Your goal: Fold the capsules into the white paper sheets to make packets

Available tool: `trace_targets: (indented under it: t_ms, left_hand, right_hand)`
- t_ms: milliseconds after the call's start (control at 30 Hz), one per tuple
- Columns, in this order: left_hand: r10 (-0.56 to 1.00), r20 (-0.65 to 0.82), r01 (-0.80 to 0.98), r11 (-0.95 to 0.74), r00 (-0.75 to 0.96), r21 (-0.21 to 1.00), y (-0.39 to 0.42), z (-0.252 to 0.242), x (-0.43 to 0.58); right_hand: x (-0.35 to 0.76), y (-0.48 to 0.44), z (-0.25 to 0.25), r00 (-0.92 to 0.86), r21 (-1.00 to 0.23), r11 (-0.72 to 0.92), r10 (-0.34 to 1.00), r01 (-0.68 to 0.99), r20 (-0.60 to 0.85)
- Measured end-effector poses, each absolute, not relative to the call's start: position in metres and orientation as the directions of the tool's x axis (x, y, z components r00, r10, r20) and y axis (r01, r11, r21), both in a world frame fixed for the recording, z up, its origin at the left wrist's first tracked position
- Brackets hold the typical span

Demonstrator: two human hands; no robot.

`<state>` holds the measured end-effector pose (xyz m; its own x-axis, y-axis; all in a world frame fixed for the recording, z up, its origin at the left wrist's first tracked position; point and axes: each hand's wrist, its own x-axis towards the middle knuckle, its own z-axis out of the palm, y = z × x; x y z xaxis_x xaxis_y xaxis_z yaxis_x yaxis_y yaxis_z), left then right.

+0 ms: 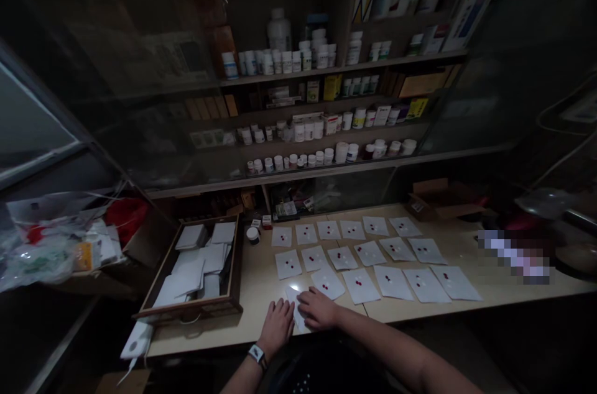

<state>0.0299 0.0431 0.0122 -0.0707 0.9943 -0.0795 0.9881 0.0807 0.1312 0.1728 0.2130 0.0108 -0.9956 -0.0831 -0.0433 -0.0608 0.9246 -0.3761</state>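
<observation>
My left hand [277, 325] lies flat on the pale table [256, 294], a band watch [256, 354] on its wrist, with its fingers beside a white paper sheet [293, 306]. My right hand [319, 309] lies across that sheet from the right, and the fingers cover part of it. Rows of several white paper squares spread out beyond my hands, and each carries small red tablets. The closest one [327, 283] sits just past my right fingers. To my left, a wooden tray [186, 307] holds stacked white paper squares [189, 276].
Glass-fronted shelves of white medicine bottles [289, 61] rise behind the table. A small jar [253, 235] stands by the tray. A cardboard box [443, 201] lies at the table's far right. Plastic bags [41, 257] and a red bag [125, 219] sit lower left.
</observation>
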Motion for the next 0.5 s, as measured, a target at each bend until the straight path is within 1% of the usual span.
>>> trace_targets:
  t_ms: [100, 233, 367, 433, 500]
  left_hand:
    - [0.993, -0.09, 0.987, 0.092, -0.08, 0.133, 0.044, 0.016, 0.031]
    - [0.991, -0.119, 0.987, 0.077, -0.06, 0.143, 0.046, 0.022, 0.029]
    - [0.99, -0.067, 0.98, -0.114, 0.126, 0.165, 0.046, 0.021, 0.021]
    - [0.979, -0.038, 0.971, -0.191, 0.198, 0.146, 0.047, 0.017, 0.017]
    - [0.972, -0.017, 0.967, -0.231, 0.234, 0.106, 0.049, 0.013, 0.013]
  right_hand:
    - [0.175, 0.212, 0.011, -0.997, -0.365, 0.93, -0.068, -0.046, -0.048]
    - [0.176, 0.207, 0.011, -0.999, -0.358, 0.934, 0.0, 0.014, -0.038]
    - [0.173, 0.204, 0.009, -0.999, -0.356, 0.934, 0.028, 0.031, -0.015]
    - [0.171, 0.204, 0.008, -1.0, -0.351, 0.936, 0.027, 0.025, 0.0]
    - [0.17, 0.205, 0.007, -1.0, -0.345, 0.939, 0.018, 0.012, 0.014]
